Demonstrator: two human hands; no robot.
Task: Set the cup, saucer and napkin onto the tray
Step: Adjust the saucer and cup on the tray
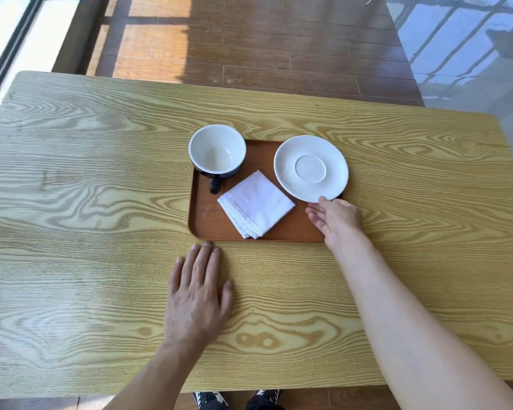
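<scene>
Sunlight falls on the brown wood floor (249, 54) behind a yellow wood table (101, 187). On the table sits a brown tray (208, 214). The cup (217, 150), white inside and dark outside, stands at the tray's far left corner with its handle pointing toward the person. The folded white napkin (256, 204) lies in the middle of the tray. The white saucer (311, 168) is at the tray's far right side. The right hand (336, 220) holds the saucer's near edge with its thumb on top and fingers under. The left hand (197, 297) lies flat on the table near the tray, fingers spread a little and holding nothing.
</scene>
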